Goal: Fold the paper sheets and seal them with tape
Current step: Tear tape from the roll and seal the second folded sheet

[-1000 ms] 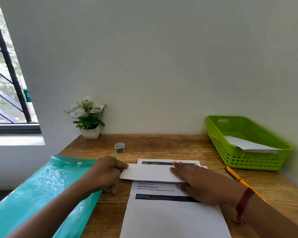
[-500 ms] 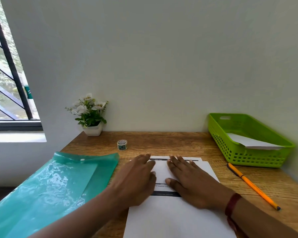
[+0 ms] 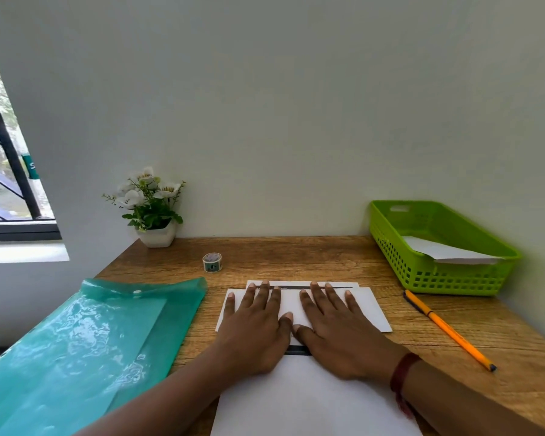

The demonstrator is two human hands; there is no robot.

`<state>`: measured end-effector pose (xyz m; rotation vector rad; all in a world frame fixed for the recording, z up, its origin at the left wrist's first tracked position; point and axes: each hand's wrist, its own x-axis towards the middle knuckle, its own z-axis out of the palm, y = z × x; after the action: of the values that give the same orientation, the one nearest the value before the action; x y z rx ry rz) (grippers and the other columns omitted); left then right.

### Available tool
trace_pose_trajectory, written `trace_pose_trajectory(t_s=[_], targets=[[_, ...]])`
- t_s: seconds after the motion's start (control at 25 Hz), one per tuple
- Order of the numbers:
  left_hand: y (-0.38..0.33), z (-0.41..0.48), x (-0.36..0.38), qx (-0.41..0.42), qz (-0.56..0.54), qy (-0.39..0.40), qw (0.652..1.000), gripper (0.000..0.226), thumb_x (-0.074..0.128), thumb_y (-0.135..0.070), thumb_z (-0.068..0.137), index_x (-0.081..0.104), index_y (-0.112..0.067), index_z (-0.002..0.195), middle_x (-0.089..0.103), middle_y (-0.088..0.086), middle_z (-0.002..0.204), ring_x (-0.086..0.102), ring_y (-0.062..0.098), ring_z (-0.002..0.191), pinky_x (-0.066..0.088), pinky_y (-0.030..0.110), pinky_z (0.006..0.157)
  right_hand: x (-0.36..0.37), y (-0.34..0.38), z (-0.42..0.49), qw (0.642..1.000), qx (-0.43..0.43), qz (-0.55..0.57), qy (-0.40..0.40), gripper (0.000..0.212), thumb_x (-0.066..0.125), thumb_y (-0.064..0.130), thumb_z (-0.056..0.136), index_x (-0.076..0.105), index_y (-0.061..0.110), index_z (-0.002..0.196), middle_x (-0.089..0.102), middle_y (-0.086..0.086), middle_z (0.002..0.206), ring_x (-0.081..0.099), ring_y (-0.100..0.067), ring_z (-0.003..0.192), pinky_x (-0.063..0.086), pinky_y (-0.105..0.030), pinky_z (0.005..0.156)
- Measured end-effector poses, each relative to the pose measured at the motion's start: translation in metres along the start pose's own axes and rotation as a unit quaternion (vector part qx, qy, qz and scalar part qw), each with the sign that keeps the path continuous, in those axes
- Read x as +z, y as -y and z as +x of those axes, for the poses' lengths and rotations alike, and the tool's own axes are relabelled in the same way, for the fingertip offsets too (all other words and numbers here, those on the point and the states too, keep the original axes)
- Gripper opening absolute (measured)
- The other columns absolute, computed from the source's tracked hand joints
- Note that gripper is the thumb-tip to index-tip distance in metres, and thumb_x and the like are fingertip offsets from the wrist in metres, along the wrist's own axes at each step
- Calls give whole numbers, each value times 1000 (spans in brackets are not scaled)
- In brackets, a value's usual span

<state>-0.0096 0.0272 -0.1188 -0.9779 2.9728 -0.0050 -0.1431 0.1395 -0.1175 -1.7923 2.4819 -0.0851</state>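
A folded white paper (image 3: 367,309) lies flat across a larger printed sheet (image 3: 299,401) on the wooden desk. My left hand (image 3: 255,328) presses on the folded paper's left half with straight, spread fingers. My right hand (image 3: 337,328) presses its middle the same way, and the two thumbs nearly touch. A small roll of patterned tape (image 3: 212,262) stands on the desk beyond the paper, to the left, apart from both hands.
A teal plastic folder (image 3: 85,350) covers the desk's left side and overhangs its edge. A green basket (image 3: 397,262) at the right holds a folded paper (image 3: 444,251). An orange pencil (image 3: 447,328) lies in front of it. A small flower pot (image 3: 156,236) stands at the back left.
The hands folded the paper strip over and laid it flat. Both hands then spread out on it, the left moving from the paper's left edge onto its top.
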Motion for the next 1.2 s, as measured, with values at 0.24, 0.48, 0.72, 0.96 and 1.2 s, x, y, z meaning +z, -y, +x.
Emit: trace_pose_trajectory(t_s=[0.24,0.48,0.72,0.96,1.2], targets=[[0,2,1,-19,-14,19,1000,69,10,-56,97,-13,-20,151,-18,2,160,-20,24,146,-7,56,117,-2,-12,2,996,85,40,-1,73,14,60,97,-8,18,153,-16,-11,160,-18,-25,147,-9,-43,120],[1,1,-1,-21,-48,10,999,70,14,-57,98,-6,-19,153,-13,8,161,-17,28,146,-7,52,118,0,-10,3,993,105,51,-35,75,16,61,96,-3,17,154,-10,-12,161,-11,-26,148,-4,-42,121],[42,25,-41,-47,-8,-183,982,45,29,-42,95,62,-17,112,58,7,127,45,25,127,9,54,117,-22,-6,-4,969,51,126,-205,53,39,54,95,36,29,142,31,7,154,33,-13,139,33,-33,108],[108,72,-51,-142,-3,-175,974,22,56,-30,85,69,-22,101,67,0,103,59,21,107,10,53,118,-26,-2,-8,944,-28,146,-296,28,54,43,91,58,34,118,58,19,122,55,-4,109,41,-19,86],[116,95,-46,-144,-50,-124,981,32,71,-26,81,62,-24,112,65,-2,112,56,19,112,28,47,111,-27,-3,-9,939,-59,153,-304,28,52,41,88,64,32,111,63,19,112,58,-1,100,28,0,77]])
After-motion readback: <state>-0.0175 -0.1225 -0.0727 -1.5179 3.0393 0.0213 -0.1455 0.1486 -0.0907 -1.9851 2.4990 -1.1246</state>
